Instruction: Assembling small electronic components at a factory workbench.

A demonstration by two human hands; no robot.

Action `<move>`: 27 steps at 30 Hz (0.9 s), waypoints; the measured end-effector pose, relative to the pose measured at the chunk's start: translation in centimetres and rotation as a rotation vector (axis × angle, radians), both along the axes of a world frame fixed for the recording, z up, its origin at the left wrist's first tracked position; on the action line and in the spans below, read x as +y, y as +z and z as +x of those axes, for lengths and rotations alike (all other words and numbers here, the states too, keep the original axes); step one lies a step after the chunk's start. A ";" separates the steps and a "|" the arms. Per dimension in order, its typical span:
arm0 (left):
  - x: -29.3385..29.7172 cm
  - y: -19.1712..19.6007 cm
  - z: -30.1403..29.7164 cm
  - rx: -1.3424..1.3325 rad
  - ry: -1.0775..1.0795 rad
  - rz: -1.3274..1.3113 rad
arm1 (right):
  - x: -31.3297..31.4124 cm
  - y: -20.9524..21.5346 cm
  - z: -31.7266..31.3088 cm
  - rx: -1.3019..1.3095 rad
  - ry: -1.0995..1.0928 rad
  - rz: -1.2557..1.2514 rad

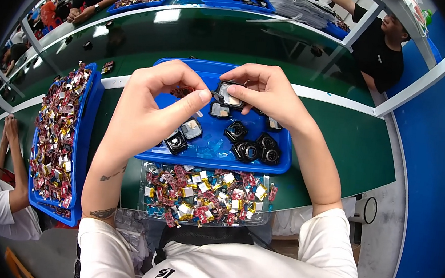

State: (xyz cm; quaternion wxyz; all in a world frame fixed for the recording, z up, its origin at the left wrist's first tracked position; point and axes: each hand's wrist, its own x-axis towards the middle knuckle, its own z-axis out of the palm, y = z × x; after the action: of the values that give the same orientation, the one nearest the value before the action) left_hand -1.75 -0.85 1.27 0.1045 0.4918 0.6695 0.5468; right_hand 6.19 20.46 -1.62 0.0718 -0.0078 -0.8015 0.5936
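Note:
My right hand [266,91] grips an opened smartwatch case [230,93], thumb on its pale inner side, above a blue tray [209,163]. Close to the case's left edge, my left hand [165,93] has its thumb and fingers pinched together. What they hold, if anything, is hidden; something red shows behind the fingers. Several black watch cases [247,150] with round faces lie at the tray's right. Another opened case [220,110] sits below the held one. A grey-backed case [191,129] and a black watch case [176,143] lie near my left wrist.
In front of my body, a pile of red circuit boards and small batteries [204,193] fills a clear tray. More boards [57,134] heap in a long blue bin [88,126] at left. Beyond runs a green conveyor belt [189,34]; a white frame post [421,80] stands right. Co-workers sit around.

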 end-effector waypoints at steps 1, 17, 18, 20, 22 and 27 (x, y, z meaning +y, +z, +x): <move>0.1 -0.1 0.0 0.000 -0.002 -0.002 | -0.3 0.3 0.1 0.013 0.031 -0.034; 0.5 -0.5 0.8 0.307 0.003 0.006 | -1.9 0.6 0.9 0.171 0.045 -0.200; 0.6 -0.5 0.9 0.307 0.002 0.006 | -1.8 0.4 0.9 0.172 0.044 -0.201; 0.7 -0.6 1.0 0.383 0.039 0.024 | -1.7 0.1 0.9 0.230 0.091 -0.175; 0.7 -0.5 0.8 0.379 0.053 0.042 | -1.8 0.1 1.0 0.231 0.097 -0.238; 0.6 -0.5 1.0 0.249 0.101 0.060 | -2.7 0.9 1.3 0.189 0.046 -0.278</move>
State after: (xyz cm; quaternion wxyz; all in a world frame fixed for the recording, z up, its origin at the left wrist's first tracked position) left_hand -0.72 -0.29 0.79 -0.0219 0.5242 0.6847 0.5059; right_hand 7.54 17.77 -0.70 0.1316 0.0566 -0.7012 0.6984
